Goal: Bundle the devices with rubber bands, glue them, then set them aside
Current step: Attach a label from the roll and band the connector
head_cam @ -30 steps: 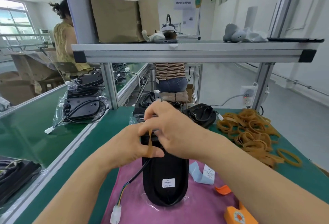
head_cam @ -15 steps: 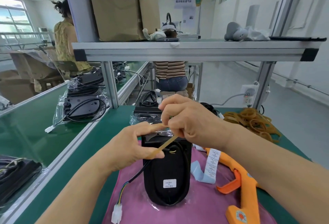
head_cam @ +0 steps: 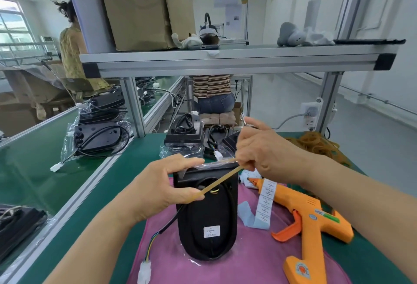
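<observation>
Black device (head_cam: 207,213) lies lower centre on pink cloth (head_cam: 248,268); its white label (head_cam: 211,231) is illegible. Left hand (head_cam: 158,191) and right hand (head_cam: 266,155) each pinch a stretched rubber band (head_cam: 222,179) over its far end, fingers (head_cam: 188,194) hiding the band's ends. Orange glue gun (head_cam: 309,218), lower right, is cut off below.

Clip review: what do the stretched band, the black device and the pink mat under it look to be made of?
Rubber band: tan rubber, matte, pulled thin and straight between left hand and right hand.
Black device: probably moulded plastic, smooth with a soft sheen.
Pink mat: seemingly cloth or foam, dull, no glare.
</observation>
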Action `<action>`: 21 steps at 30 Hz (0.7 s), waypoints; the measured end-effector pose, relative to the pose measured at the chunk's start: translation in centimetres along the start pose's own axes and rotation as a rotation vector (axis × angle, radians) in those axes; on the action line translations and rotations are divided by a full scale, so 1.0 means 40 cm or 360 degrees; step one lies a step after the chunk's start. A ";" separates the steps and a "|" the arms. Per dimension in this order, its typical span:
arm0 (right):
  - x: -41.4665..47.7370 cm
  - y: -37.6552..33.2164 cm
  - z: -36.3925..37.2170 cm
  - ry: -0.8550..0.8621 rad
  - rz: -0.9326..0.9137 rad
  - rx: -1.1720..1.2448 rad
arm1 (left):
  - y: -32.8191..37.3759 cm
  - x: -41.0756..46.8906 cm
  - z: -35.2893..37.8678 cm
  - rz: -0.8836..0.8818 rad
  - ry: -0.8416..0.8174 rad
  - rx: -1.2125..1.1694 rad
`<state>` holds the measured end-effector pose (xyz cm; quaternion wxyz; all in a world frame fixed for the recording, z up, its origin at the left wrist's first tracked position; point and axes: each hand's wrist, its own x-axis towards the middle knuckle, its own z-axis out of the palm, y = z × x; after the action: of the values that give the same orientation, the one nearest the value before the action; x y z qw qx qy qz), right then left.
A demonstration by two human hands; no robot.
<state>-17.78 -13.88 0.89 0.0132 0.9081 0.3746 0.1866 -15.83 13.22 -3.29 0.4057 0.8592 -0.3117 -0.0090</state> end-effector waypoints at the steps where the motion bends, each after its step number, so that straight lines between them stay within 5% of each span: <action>1: -0.012 0.008 0.011 0.0021 0.0058 0.0036 | 0.001 0.004 0.003 -0.0007 0.0003 0.0011; 8: -0.102 0.043 0.082 0.0099 0.0321 0.0173 | 0.015 0.036 0.023 0.0024 -0.0026 0.0019; 14: -0.077 0.056 0.053 0.0109 0.0218 -0.0197 | 0.025 0.051 0.030 0.0084 -0.0071 0.0054; 21: -0.086 0.000 0.118 -0.0015 0.0222 0.0261 | 0.001 0.035 0.017 0.0024 -0.0029 0.0001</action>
<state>-18.37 -15.68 -4.63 -0.0724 0.9309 0.3245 0.1515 -14.92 11.96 -3.38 0.4026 0.8568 -0.3219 -0.0135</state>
